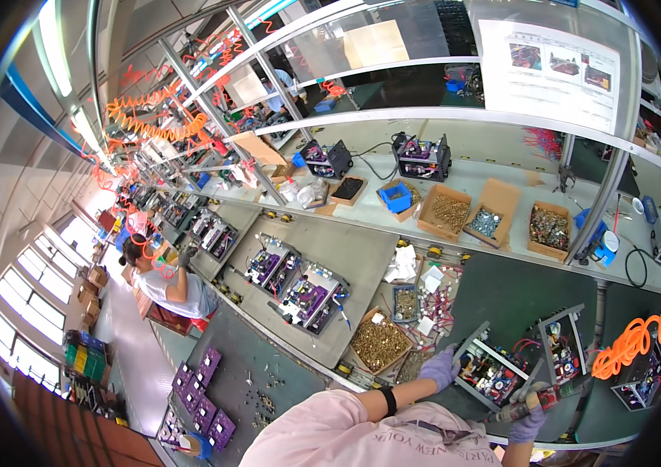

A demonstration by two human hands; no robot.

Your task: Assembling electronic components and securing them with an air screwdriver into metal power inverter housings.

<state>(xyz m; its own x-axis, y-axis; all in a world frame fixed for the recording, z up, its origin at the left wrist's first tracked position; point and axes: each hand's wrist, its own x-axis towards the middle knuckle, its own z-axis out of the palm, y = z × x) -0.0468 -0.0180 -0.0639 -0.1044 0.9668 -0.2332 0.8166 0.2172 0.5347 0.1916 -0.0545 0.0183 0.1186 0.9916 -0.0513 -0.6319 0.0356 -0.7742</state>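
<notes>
My left hand (442,368), in a light purple glove, grips the left edge of an open metal chassis (492,372) with red and black electronic parts inside. In my right hand (530,423), also gloved, is a red and grey power screwdriver (546,398). It lies across the near right corner of that chassis, its thin end towards the left; whether its tip touches anything I cannot tell. Just to the right stands a second open chassis (564,348), tilted, with red wires between the two.
An orange coiled hose (634,346) hangs at the right. Left of my hands lie a box of brass-coloured screws (379,342) and purple-board units (313,300). Purple circuit boards (204,393) and loose screws cover part of the near left mat. A co-worker (171,288) sits farther left.
</notes>
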